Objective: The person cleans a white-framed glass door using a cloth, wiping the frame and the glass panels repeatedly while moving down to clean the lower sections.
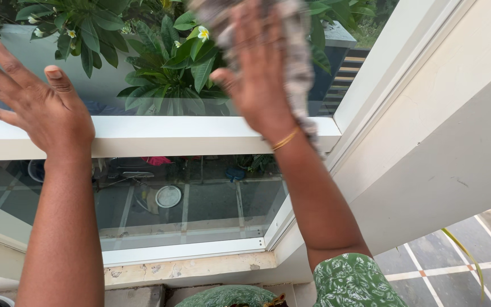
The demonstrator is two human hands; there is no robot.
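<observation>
Window [143, 62]: two glass panes split by a white crossbar [160, 135], white frame [365, 85] angled up on the right. Beige wall [444, 148] fills the right side. Worn sill [200, 270] runs under the lower pane.

Through the upper pane: leafy plant [166, 68] with small white flowers. Through the lower pane: paved ground below, with a round white disc [168, 196] lying on it.

Tiled floor [456, 261] shows at bottom right, with a thin green leaf blade arching over it.

Left arm goes up from the bottom edge. Left hand [35, 102] is flat against the upper pane, palm on the glass, fingers spread, heel of the hand at the crossbar. Grip apart, holding nothing.

Right arm comes up from a green patterned sleeve [353, 281]. Right hand [259, 74] is also on the upper pane, right of centre, blurred. It presses a grey cloth [299, 62] to the glass; fingers lie flat over it, grip not curled round it. The cloth sticks out above the fingertips at the top edge and hangs down the right side of the hand, past the wrist to the crossbar.

Gold bangle [285, 139] on the right wrist, level with the crossbar.

The two hands are well apart, with the plant visible between them.
</observation>
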